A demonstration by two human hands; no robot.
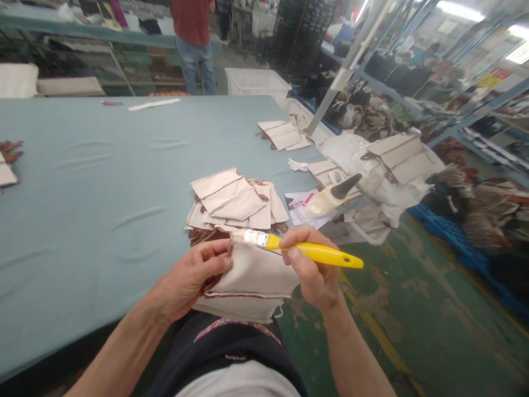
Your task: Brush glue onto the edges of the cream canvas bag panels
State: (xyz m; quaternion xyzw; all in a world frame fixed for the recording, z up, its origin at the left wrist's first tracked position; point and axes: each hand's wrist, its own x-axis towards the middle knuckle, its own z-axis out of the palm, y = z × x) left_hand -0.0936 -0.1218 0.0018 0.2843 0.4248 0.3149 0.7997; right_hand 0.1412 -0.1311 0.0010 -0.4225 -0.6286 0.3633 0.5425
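In my right hand (312, 267) is a yellow-handled brush (326, 254), held between thumb and fingers. Its pale bristles touch the upper left edge of a cream fabric piece (256, 275) with brown trim. My left hand (194, 275) pinches that piece at its left side, thumb on top, where brown material shows. The piece lies at the table's front edge, close to my body. Just beyond it sits a pile of similar cream pieces (233, 196) with brown edges.
The blue-green table (91, 193) stretches left. To the right stand a pale container with a dark handle (326, 201), a paper with a red pen, and plastic bags (351, 149) with more pieces. A person in a red shirt (190, 22) stands beyond the table, near a white bin (258, 82).
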